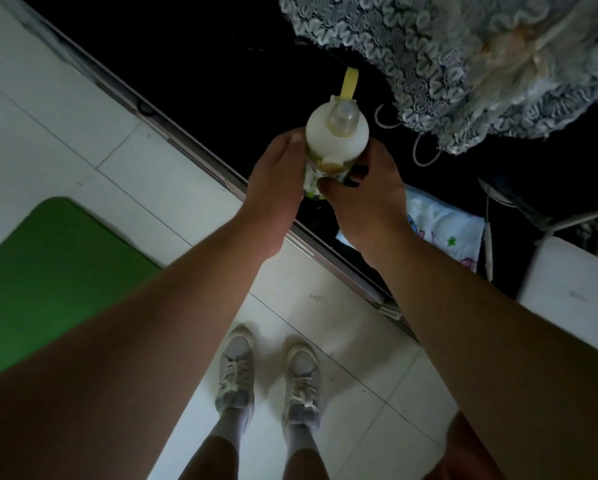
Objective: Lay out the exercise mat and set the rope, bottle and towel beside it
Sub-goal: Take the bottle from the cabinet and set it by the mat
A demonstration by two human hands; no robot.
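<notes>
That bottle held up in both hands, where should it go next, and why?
Probably carry it leftward and down, then set it on the tiled floor beside the green mat. Both the left hand and the right hand grip the bottle above the dark surface, while the mat already lies flat on the floor to the left with bare tiles along its edge.

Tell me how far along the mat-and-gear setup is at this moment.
Done: the green mat lies flat on the tiled floor. In hand: the left hand and right hand both grip the bottle, held over the dark surface, not yet beside the mat. Left: a printed cloth, possibly the towel, lies on that surface; no rope is clearly identifiable.
</notes>
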